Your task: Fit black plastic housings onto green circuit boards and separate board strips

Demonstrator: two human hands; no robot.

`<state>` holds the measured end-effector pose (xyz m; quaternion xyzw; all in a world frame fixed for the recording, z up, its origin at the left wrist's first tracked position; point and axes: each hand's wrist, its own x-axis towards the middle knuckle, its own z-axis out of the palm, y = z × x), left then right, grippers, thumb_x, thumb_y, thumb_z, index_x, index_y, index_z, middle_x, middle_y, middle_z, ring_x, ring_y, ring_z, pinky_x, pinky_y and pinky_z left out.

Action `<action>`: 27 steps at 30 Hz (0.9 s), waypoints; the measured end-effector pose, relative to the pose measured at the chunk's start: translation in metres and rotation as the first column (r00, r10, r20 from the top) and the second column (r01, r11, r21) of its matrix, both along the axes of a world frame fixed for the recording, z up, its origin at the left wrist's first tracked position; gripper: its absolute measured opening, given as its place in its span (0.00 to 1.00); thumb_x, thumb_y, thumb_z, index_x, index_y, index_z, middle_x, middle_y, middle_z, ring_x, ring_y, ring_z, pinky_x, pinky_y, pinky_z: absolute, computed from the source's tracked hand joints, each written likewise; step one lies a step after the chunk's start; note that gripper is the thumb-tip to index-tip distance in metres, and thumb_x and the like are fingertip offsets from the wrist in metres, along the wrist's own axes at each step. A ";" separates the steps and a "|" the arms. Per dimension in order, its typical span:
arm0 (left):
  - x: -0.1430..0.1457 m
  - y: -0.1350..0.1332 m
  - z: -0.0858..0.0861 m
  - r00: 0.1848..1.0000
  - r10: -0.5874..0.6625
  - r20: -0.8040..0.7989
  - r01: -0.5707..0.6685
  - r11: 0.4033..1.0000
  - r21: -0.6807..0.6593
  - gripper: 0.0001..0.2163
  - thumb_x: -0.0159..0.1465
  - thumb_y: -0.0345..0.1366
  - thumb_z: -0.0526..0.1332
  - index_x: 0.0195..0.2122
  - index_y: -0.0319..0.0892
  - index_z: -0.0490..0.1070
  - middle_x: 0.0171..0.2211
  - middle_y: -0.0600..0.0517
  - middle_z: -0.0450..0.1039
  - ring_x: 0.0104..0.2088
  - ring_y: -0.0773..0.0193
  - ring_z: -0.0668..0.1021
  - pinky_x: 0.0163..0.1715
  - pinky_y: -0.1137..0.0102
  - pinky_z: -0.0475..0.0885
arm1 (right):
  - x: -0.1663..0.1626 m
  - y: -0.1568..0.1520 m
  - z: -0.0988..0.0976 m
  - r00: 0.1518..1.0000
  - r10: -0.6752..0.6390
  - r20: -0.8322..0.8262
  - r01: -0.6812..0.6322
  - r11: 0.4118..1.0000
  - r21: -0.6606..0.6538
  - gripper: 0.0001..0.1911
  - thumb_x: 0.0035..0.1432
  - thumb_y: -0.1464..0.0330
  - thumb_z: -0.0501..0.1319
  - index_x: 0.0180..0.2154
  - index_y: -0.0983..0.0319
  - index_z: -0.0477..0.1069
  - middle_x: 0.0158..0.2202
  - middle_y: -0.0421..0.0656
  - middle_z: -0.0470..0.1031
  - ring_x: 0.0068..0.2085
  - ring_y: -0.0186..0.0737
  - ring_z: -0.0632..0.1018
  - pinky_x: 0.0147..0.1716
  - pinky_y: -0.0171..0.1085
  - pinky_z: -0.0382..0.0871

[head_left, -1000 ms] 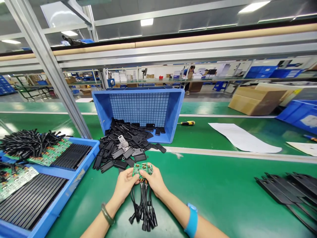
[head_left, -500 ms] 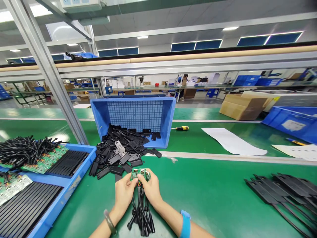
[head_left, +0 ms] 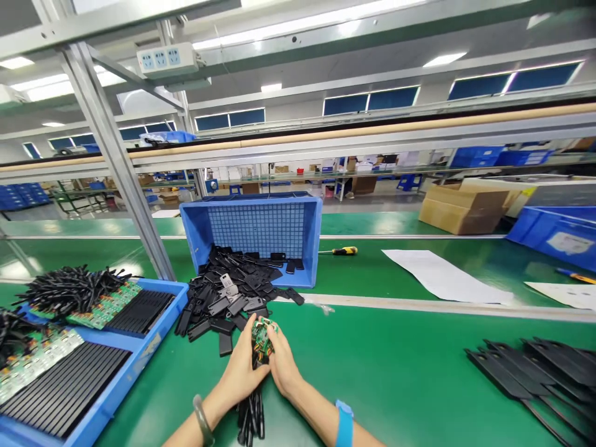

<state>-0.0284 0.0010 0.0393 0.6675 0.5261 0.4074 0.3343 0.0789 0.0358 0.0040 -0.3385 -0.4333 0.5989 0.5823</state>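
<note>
My left hand (head_left: 243, 370) and my right hand (head_left: 282, 369) are pressed together around a small green circuit board (head_left: 259, 336) with a bundle of black cables (head_left: 250, 416) hanging below it. The board stands on edge between my palms, fingers closed on it from both sides. Just beyond my hands lies a heap of flat black plastic parts (head_left: 228, 297), spilling from a blue crate (head_left: 261, 228) tipped on its side.
A blue tray (head_left: 125, 367) at the left holds black slotted racks, green boards and cable bundles. Long black parts (head_left: 535, 372) lie at the right. A screwdriver (head_left: 342, 251), white sheets (head_left: 442, 276), a slanted metal post (head_left: 121, 167) and cardboard boxes stand farther back.
The board has turned from lying flat and facing up to standing on edge between my palms, and the cables have gathered into a tighter bundle. The view has tilted upward.
</note>
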 end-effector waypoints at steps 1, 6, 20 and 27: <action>0.000 -0.003 0.002 0.999 0.010 -0.040 -0.011 1.000 -0.015 0.47 0.47 0.24 0.62 0.68 0.39 0.42 0.65 0.39 0.55 0.65 0.50 0.60 0.64 0.57 0.55 | 0.001 -0.002 0.001 0.999 0.036 0.008 -0.036 0.999 0.015 0.33 0.56 0.43 0.57 0.51 0.61 0.70 0.46 0.50 0.76 0.46 0.50 0.77 0.50 0.48 0.70; -0.013 -0.018 0.022 0.943 0.097 -0.320 -0.125 0.990 -0.070 0.45 0.49 0.23 0.57 0.68 0.40 0.40 0.48 0.42 0.74 0.43 0.54 0.78 0.44 0.65 0.71 | 0.005 -0.004 0.001 0.985 0.139 0.101 -0.148 0.985 0.087 0.33 0.48 0.42 0.65 0.47 0.59 0.75 0.51 0.49 0.74 0.56 0.53 0.71 0.60 0.49 0.58; -0.163 -0.049 0.094 0.460 0.200 -0.865 -0.487 0.871 -0.058 0.31 0.58 0.29 0.62 0.63 0.39 0.58 0.56 0.38 0.65 0.51 0.48 0.74 0.51 0.61 0.68 | 0.012 -0.003 -0.028 0.788 0.209 0.580 -0.363 0.917 0.163 0.29 0.55 0.52 0.57 0.53 0.63 0.70 0.53 0.54 0.71 0.52 0.53 0.74 0.54 0.48 0.67; -0.255 -0.033 0.145 0.249 0.336 -0.908 -0.626 0.771 0.113 0.10 0.66 0.30 0.59 0.47 0.34 0.70 0.48 0.41 0.72 0.49 0.52 0.75 0.50 0.54 0.70 | 0.010 -0.007 -0.017 0.746 0.096 0.659 -0.405 0.851 0.335 0.18 0.55 0.66 0.55 0.45 0.63 0.74 0.44 0.52 0.73 0.44 0.47 0.75 0.47 0.43 0.68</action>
